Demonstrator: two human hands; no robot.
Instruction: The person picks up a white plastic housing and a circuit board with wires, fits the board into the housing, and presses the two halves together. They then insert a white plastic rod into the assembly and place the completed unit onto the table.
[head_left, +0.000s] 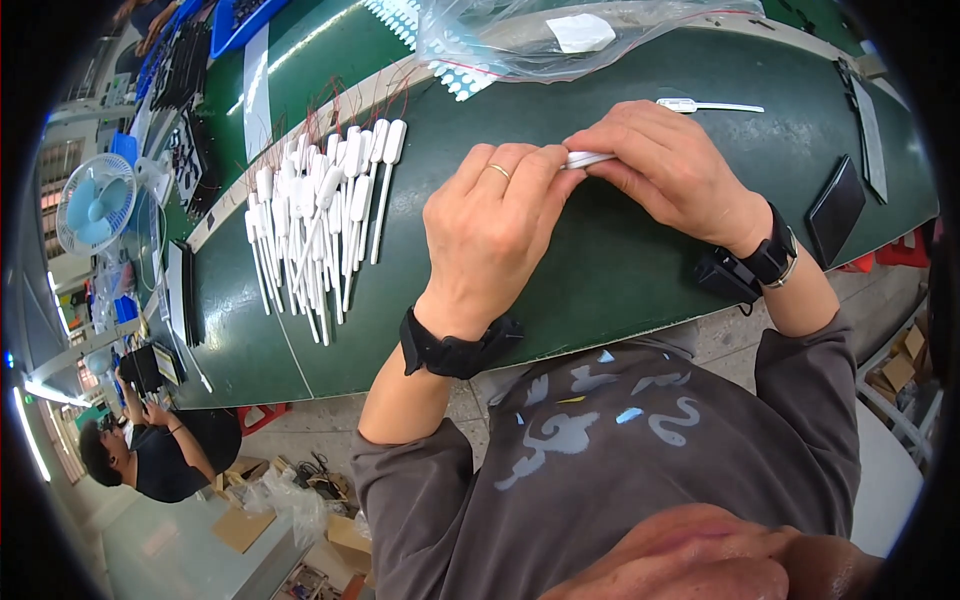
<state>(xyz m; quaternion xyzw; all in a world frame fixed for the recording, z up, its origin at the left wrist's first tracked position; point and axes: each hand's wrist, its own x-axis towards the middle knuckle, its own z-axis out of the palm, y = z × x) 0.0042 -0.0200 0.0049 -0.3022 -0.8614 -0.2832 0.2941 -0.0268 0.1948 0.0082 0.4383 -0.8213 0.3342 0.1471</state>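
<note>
Both my hands are closed with the fingertips together over the green table (600,260). Between them is a white plastic piece (588,158), slim and mostly covered by fingers. My left hand (490,225) pinches its left end, and my right hand (675,170) grips the right end. Just beyond my right hand lies a single white paddle-headed stick (715,106) with a thin stem. To the left of my left hand lies a pile of similar white sticks (325,200), wide heads away from me, with thin red wires at the far side.
A clear plastic bag (500,45) lies on white-dotted sheeting at the far side. A black flat slab (837,210) rests at the right edge. Blue bins (240,22) and a fan (95,205) stand to the left. Another person (160,450) works at lower left.
</note>
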